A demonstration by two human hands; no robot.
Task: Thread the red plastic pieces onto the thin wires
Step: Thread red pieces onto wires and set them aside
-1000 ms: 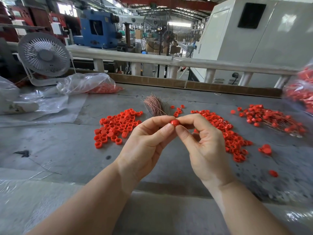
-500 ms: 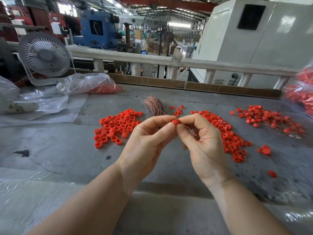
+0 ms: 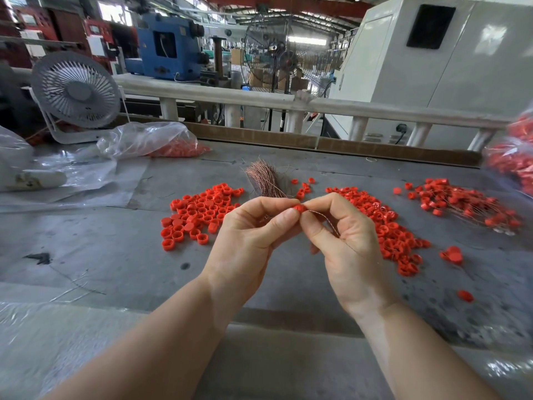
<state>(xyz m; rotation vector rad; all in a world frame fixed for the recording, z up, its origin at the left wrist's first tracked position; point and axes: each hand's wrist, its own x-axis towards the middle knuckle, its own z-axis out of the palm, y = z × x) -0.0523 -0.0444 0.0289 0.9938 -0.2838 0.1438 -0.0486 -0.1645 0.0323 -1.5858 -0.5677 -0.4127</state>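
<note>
My left hand [image 3: 253,235] and my right hand [image 3: 343,241] meet above the grey table [image 3: 95,249]. Between thumb and forefinger of both sits one small red plastic piece [image 3: 299,209]. A thin wire [image 3: 324,220] runs from that piece down across my right palm. A bundle of thin copper-coloured wires [image 3: 266,180] lies just behind my hands. Loose red pieces lie in a pile on the left [image 3: 199,212] and a longer pile on the right [image 3: 386,223]. Further right, red pieces with wires in them [image 3: 461,203] lie in a heap.
A small white fan [image 3: 75,90] stands at the back left, beside a clear plastic bag [image 3: 150,140] holding red pieces. Another bag of red pieces [image 3: 516,157] is at the right edge. Stray red pieces [image 3: 452,254] lie near the right. A white rail [image 3: 259,101] borders the table's far side.
The thin wire has come out further from the red piece and now shows across my right palm. Both hands stay pinched together in the same place.
</note>
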